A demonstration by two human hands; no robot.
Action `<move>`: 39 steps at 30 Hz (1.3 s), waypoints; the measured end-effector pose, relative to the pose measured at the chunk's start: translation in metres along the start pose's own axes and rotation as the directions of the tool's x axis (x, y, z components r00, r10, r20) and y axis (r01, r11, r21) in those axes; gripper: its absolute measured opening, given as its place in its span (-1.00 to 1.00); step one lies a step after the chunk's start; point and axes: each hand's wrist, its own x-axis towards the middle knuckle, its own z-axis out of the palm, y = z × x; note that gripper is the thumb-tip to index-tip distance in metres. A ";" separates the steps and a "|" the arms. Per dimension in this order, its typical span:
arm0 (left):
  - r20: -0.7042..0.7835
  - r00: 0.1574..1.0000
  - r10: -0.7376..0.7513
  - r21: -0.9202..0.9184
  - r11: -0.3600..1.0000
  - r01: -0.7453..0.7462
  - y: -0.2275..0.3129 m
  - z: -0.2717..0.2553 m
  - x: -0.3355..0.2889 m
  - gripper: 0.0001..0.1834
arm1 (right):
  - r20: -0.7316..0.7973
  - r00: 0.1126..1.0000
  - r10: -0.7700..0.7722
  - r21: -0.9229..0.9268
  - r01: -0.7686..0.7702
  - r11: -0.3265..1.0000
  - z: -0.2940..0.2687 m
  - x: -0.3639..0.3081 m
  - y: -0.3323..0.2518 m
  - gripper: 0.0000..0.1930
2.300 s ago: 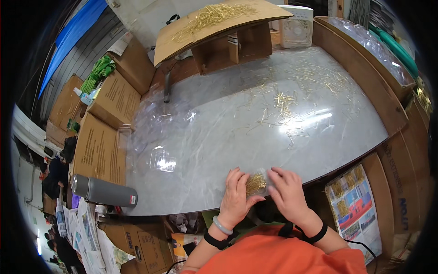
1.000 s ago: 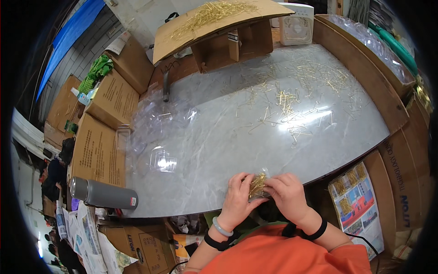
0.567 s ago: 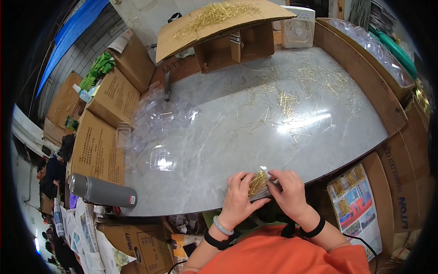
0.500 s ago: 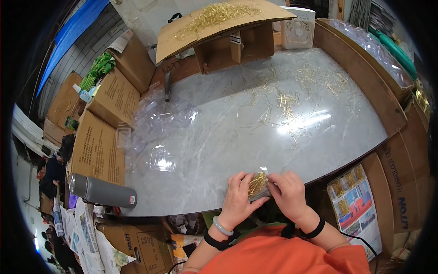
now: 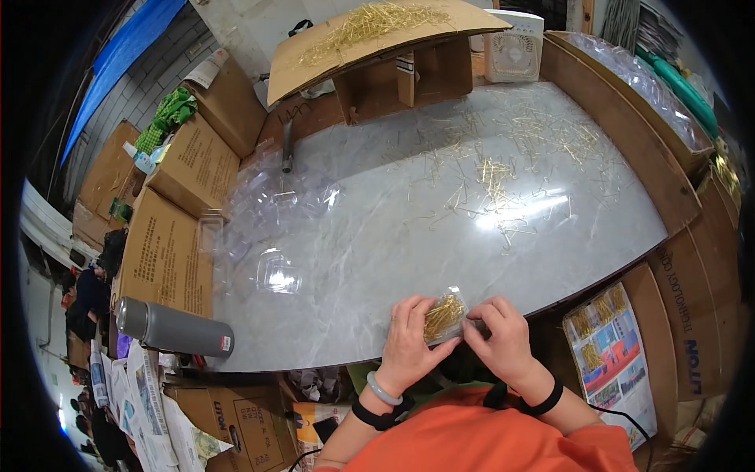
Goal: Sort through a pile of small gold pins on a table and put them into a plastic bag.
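Note:
At the near edge of the table, a small clear plastic box (image 5: 446,315) filled with gold wire hooks lies between my hands. My left hand (image 5: 410,337) is closed round its left side, thumb along the near edge. The right side of the box is pinched by my right hand (image 5: 499,337), with fingers and thumb at its near corner. Farther off, loose gold wire hooks (image 5: 497,182) are scattered over the grey marbled table (image 5: 362,244). Several clear plastic boxes (image 5: 271,197) lie heaped at the left, with another clear box (image 5: 279,273) in front of them.
A grey bottle (image 5: 177,326) lies at the table's left corner, beside cardboard boxes (image 5: 169,256). Behind stand a cardboard shelf (image 5: 370,86) topped with hooks and a white fan (image 5: 513,49). Cardboard walls (image 5: 621,130) border the right. Packed hooks lie on a newspaper-covered board (image 5: 617,370) below.
My right hand has shifted slightly down the box's right side, its fingers more curled. More of the box and the hooks in it now shows.

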 end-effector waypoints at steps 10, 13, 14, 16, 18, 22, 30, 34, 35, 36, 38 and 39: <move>-0.005 1.000 -0.020 0.008 1.000 0.020 0.001 0.002 -0.001 -0.23 | 0.062 0.992 0.111 0.112 -0.117 0.987 -0.008 0.006 -0.009 -0.81; -0.016 1.000 -0.011 0.004 1.000 0.011 0.001 0.002 -0.001 -0.26 | 0.009 0.999 -0.033 0.004 0.033 0.999 0.006 0.002 -0.003 -0.77; -0.014 1.000 -0.011 -0.003 1.000 0.011 0.001 0.001 -0.001 -0.25 | 0.029 0.999 -0.021 0.023 0.020 1.000 0.005 0.002 -0.003 -0.77; -0.014 1.000 -0.010 -0.015 1.000 0.010 0.000 0.000 -0.002 -0.24 | 0.069 0.998 -0.002 0.061 -0.003 0.998 0.002 0.003 -0.004 -0.76; -0.014 1.000 0.004 -0.013 1.000 -0.005 -0.002 0.000 -0.002 -0.23 | 0.027 1.000 0.010 0.042 -0.011 0.999 -0.002 0.007 -0.015 -0.78; -0.011 1.000 0.007 -0.002 1.000 -0.007 -0.001 0.000 -0.002 -0.22 | -0.062 0.994 -0.089 -0.027 0.088 0.996 0.010 0.014 -0.010 -0.81; -0.030 0.999 0.018 -0.029 0.999 -0.019 -0.003 0.001 -0.002 -0.23 | -0.069 0.993 -0.091 0.012 0.092 0.996 0.014 -0.001 -0.003 -0.80; -0.012 1.000 0.007 -0.009 1.000 -0.007 0.000 0.001 -0.003 -0.26 | -0.092 0.993 -0.076 0.005 0.077 0.997 0.013 0.002 -0.001 -0.73; -0.024 1.000 0.007 -0.005 1.000 -0.007 0.000 0.001 -0.003 -0.26 | -0.084 0.989 -0.118 -0.004 0.118 0.993 0.013 0.002 -0.007 -0.71; -0.036 0.999 0.008 -0.001 1.000 -0.008 -0.002 0.001 -0.004 -0.27 | -0.076 0.984 -0.159 -0.014 0.159 0.987 0.013 0.001 -0.017 -0.69; -0.049 0.999 0.018 0.004 1.000 -0.018 -0.004 0.003 -0.005 -0.27 | -0.060 0.983 -0.171 -0.041 0.168 0.985 0.014 0.000 -0.022 -0.66; -0.049 0.998 0.029 0.007 1.000 -0.028 -0.005 0.004 -0.004 -0.28 | -0.056 0.988 -0.141 -0.059 0.138 0.989 0.017 0.001 -0.020 -0.65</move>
